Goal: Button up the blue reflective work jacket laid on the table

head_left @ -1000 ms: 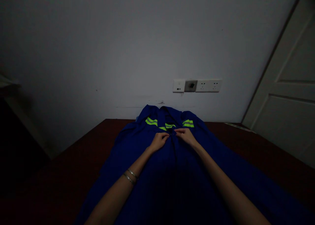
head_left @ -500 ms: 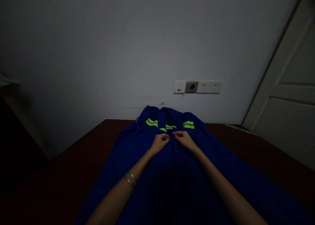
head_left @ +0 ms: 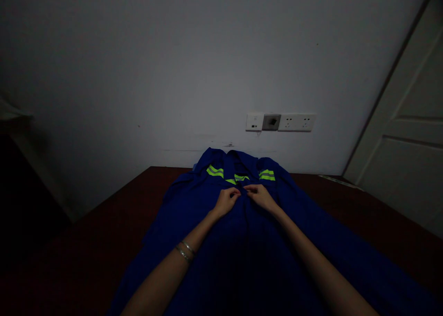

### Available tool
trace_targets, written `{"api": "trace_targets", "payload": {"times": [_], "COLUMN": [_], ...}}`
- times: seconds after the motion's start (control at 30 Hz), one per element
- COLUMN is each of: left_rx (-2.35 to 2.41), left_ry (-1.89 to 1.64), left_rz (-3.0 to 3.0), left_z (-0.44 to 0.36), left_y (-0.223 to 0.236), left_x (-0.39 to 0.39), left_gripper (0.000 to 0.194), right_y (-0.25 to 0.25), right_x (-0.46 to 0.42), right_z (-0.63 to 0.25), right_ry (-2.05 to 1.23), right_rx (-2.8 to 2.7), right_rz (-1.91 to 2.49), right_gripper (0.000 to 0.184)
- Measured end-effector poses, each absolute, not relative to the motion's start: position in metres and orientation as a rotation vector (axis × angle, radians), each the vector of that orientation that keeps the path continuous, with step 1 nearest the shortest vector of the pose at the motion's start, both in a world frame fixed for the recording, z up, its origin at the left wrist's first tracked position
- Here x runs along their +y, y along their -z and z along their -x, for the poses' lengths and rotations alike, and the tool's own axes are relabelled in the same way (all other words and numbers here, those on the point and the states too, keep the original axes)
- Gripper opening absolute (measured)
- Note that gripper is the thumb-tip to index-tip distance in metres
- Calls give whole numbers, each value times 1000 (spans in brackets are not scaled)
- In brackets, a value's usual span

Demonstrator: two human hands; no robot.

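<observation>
A dark blue work garment (head_left: 194,214) with a collar and yellow-green reflective strips (head_left: 266,175) lies spread out in front of me. My left hand (head_left: 226,200) is at its front opening just below the collar, thumb and fingers pinched on the cloth edge. Opposite it, my right hand (head_left: 259,196) pinches the other side of the opening, a small gap from the left. Any button or fastener between the fingertips is too dark and small to make out. Two silvery bracelets (head_left: 187,250) circle my left forearm.
The garment rests on a dark reddish-brown tabletop (head_left: 138,200) that meets a pale wall (head_left: 155,76). Sockets and switches (head_left: 296,122) are set in the wall. A panelled door (head_left: 411,136) stands at the right, and a dark piece of furniture (head_left: 24,182) at the left.
Both hands keep their pinch at the garment's front with hardly any movement. The whole view has shifted very slightly.
</observation>
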State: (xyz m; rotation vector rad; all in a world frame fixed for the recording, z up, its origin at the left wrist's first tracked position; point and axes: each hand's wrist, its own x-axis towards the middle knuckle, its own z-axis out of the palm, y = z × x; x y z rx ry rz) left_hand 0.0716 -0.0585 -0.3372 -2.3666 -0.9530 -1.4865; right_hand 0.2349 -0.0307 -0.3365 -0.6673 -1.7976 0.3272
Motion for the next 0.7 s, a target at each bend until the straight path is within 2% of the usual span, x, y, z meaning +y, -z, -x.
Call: {"api": "trace_targets", "payload": {"times": [0.7], "left_rx": [-861], "left_ry": [1446], "left_rz": [2320], "left_z": [-72], "left_y": [341], "left_x": [-61], "left_gripper": [17], "right_y": [337], "right_x": [-38], "right_z": [-233], "right_ry": [-248], "right_rx": [-1814], "right_rz": [681], "right_gripper": [36]}}
